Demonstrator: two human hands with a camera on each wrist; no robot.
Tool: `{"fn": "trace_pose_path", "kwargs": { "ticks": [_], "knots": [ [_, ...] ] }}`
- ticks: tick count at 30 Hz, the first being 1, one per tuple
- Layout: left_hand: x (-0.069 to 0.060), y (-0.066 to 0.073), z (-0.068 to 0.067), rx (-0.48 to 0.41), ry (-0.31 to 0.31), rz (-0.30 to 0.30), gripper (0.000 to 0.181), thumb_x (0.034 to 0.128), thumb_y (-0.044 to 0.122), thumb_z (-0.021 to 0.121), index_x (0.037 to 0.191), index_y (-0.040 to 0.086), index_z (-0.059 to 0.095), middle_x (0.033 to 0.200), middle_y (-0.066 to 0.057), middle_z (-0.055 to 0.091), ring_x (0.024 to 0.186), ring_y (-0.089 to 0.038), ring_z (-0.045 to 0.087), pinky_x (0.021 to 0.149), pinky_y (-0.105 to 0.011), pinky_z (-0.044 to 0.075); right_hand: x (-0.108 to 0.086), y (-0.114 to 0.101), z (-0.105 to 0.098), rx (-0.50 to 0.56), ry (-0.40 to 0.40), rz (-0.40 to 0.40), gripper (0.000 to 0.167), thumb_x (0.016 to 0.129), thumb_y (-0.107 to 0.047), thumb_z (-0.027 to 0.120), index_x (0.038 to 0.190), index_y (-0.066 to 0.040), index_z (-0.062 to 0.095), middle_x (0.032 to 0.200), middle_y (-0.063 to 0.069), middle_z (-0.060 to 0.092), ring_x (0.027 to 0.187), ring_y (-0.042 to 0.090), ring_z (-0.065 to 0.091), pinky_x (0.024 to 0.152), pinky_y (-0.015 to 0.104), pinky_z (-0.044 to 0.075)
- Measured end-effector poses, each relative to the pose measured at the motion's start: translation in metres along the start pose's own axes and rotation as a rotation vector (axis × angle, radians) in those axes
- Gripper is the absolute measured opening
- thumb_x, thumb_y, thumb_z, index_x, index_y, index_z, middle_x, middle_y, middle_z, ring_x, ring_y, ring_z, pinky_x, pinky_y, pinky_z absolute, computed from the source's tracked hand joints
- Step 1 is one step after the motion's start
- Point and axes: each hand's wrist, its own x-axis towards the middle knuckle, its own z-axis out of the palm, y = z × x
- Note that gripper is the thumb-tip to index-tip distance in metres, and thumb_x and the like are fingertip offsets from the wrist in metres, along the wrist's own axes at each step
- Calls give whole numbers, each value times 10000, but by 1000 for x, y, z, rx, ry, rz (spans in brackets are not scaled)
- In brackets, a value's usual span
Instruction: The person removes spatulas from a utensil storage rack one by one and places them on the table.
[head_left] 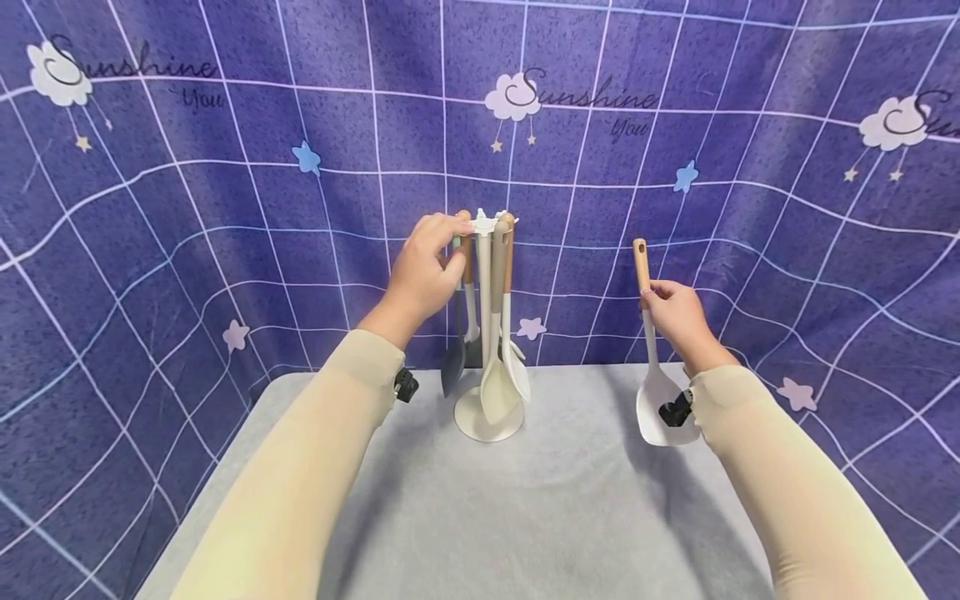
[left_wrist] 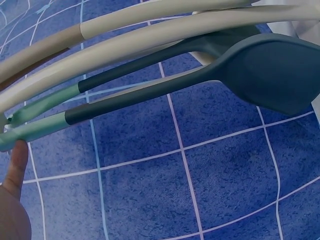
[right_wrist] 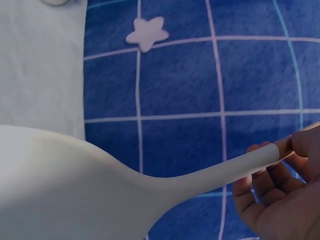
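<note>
A white utensil stand [head_left: 467, 422] with a round base holds several hanging utensils, among them a cream spoon [head_left: 498, 392] and a dark turner [head_left: 452, 367]. My left hand [head_left: 424, 271] grips the stand's top, fingers over the rim; in the left wrist view a digit of that hand [left_wrist: 16, 195] touches the green handle [left_wrist: 42, 128] of the dark turner [left_wrist: 272, 72]. Off to the right, my right hand [head_left: 678, 319] pinches the wooden handle of a white spatula [head_left: 657, 417], blade down. The right wrist view shows the hand [right_wrist: 285, 202] around the handle and the wide blade [right_wrist: 75, 187].
A grey-white cloth-covered table [head_left: 480, 517] lies beneath. Behind it and at both sides hangs a blue-purple curtain [head_left: 585, 208] with grid lines, stars and clouds. The stand is near the table's back edge.
</note>
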Motion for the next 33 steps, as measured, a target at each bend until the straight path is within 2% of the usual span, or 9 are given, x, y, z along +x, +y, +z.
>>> {"fn": "trace_pose_path", "kwargs": {
  "ticks": [5,11,14,20,27,33],
  "knots": [
    [0,0,1,-4,-4,-8,315,1015,7,654,1303,30,779,1344,-147,783,1252,-351,659,927,-437,625,2,21,-4,-66,-28,20,463,1193,-266,548,1506,47,684,1257,295,805,923,107,700,768,169,534],
    [1,0,3,-16,-20,-14,315,1025,4,655,1318,34,768,1417,-140,763,1296,-338,656,877,-475,669,1,45,-10,-46,-84,104,452,1159,-194,550,1474,107,672,967,93,827,802,71,681,659,222,586],
    [1,1,3,-13,-26,-20,316,1031,4,655,1326,35,765,1424,-143,758,1302,-343,652,887,-492,671,-1,57,-12,-45,-99,138,456,1135,-156,551,1475,131,654,915,62,808,756,62,670,635,228,586],
    [1,2,3,9,-27,-28,318,1029,17,656,1325,51,768,1371,-134,765,1259,-327,650,884,-435,649,-2,85,-10,-65,-127,197,508,1070,-134,553,1500,127,629,818,-18,761,722,101,637,601,271,572],
    [2,1,3,15,-22,-14,314,1008,14,650,1302,36,759,1300,-147,775,1230,-340,647,949,-465,626,-7,107,-6,-105,-187,248,497,1145,-165,515,1520,155,579,1053,240,788,766,138,712,628,311,616],
    [2,0,3,4,-18,-19,327,992,7,645,1298,30,756,1309,-152,774,1224,-347,644,920,-482,644,-12,125,-5,-133,-256,319,501,1159,-158,461,1540,155,547,1110,278,769,815,180,699,676,356,624]
  ]
}}
